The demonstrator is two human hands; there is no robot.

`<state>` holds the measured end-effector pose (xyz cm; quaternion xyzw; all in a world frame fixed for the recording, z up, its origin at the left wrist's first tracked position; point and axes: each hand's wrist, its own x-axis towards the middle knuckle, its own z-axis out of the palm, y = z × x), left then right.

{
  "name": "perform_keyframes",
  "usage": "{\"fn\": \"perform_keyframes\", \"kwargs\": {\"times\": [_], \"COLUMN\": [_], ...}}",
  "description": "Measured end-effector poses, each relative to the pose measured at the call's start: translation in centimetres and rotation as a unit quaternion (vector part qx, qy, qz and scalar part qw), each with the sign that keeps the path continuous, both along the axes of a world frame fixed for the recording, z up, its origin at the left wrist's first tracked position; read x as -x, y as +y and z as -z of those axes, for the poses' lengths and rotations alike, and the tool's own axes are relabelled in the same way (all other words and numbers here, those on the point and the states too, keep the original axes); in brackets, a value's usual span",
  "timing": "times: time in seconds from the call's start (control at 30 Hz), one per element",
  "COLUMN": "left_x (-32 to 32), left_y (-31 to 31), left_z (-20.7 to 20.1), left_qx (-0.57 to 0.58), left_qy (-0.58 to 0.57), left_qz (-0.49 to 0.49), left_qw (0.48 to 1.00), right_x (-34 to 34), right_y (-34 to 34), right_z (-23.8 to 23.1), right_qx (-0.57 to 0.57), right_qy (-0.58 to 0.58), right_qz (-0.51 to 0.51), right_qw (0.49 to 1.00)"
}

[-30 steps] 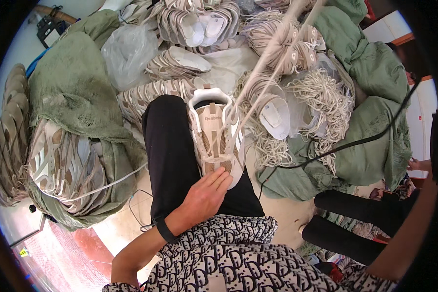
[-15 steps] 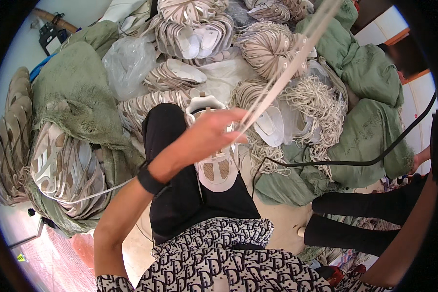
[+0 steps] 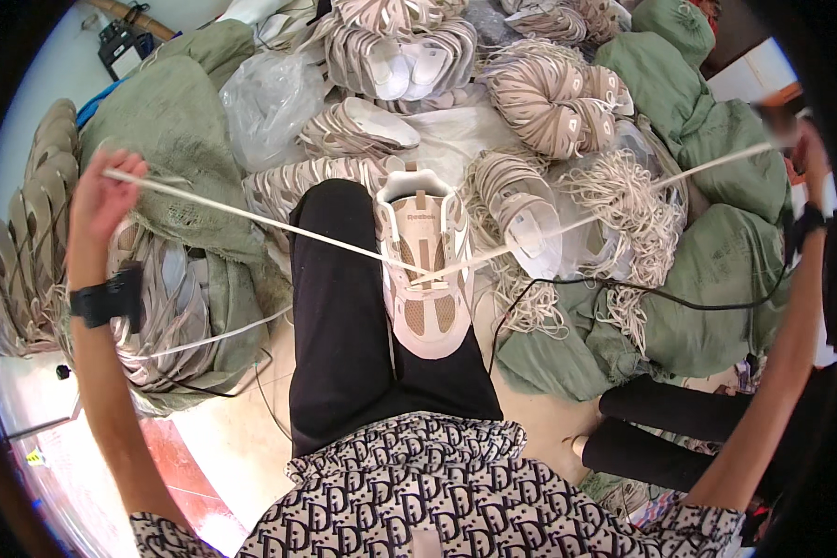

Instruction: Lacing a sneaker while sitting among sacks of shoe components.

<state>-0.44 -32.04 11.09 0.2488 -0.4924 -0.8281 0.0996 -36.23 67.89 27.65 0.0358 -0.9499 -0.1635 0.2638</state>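
Observation:
A beige and white shoe upper [image 3: 425, 251] lies on my black-trousered thighs, its toe towards me. From its lowest eyelets a white shoelace [image 3: 279, 223] runs out taut to both sides in a wide V. My left hand [image 3: 110, 191], raised at the far left, is closed on one length of it. At the right rim my right hand [image 3: 811, 167] grips the other length, partly lost in the dark edge of the picture. Both arms are spread wide, well away from the upper.
Stacked shoe uppers [image 3: 400, 60] stand ahead, with a tangle of white laces [image 3: 623, 209] to their right. Green woven sacks [image 3: 725, 279] flank the pile. A black cable [image 3: 660, 296] crosses at right, near another person's dark-trousered legs [image 3: 660, 446].
My left hand has swung from above the shoe upper out to the far left. The right hand has come into view at the right. The lace now stretches both ways.

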Motion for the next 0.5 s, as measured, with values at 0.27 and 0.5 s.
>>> {"fn": "perform_keyframes", "kwargs": {"times": [0.27, 0.5], "left_x": [-8.1, -4.4], "left_y": [-5.0, 26.6], "left_z": [-7.6, 5.7], "left_qx": [0.76, 0.719], "left_qy": [-0.42, 0.162], "left_qz": [0.023, 0.259], "left_qw": [0.496, 0.625], "right_x": [-16.5, -26.8], "right_y": [-31.6, -47.5], "right_z": [20.9, 24.8], "right_qx": [0.395, 0.352], "right_qy": [-0.385, -0.344], "right_qz": [-0.353, -0.577], "right_qw": [0.756, 0.652]}}
